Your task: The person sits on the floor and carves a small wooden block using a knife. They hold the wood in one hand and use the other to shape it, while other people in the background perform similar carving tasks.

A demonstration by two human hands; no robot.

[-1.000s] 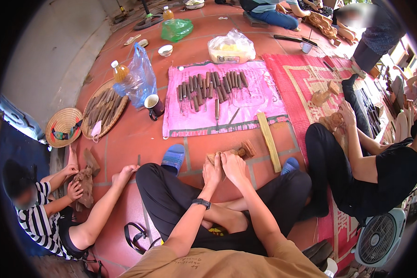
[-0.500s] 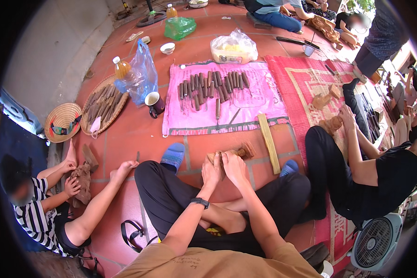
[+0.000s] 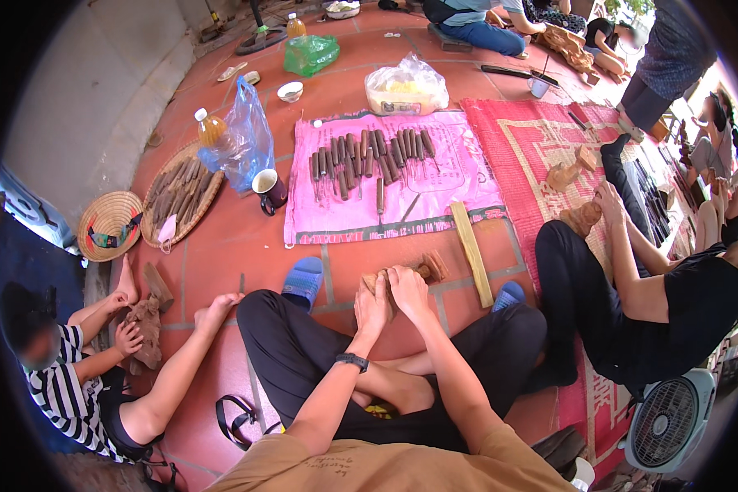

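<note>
Both of my hands are closed around a brown wood carving [image 3: 433, 266] in front of my crossed legs. My left hand [image 3: 372, 305] wraps its near left end, and my right hand [image 3: 407, 291] lies beside it with bent fingers on the wood. The carving's blocky far end sticks out past my right hand; much of the rest is hidden under my fingers. Whether a small tool is also in my grip, I cannot tell. Beyond my hands, several wooden-handled chisels [image 3: 375, 152] lie on a pink sheet [image 3: 459, 193].
A flat wooden stick [image 3: 471, 254] lies right of the carving. Leftward are a dark mug [image 3: 272, 195], a blue plastic bag [image 3: 250, 139] and a basket of tools [image 3: 180, 193]. One person sits at each side, hands on wood: left person [image 3: 66, 361], right person [image 3: 664, 303].
The whole view has shifted slightly, with far things a little further left. My hands keep nearly the same grip on the wood carving.
</note>
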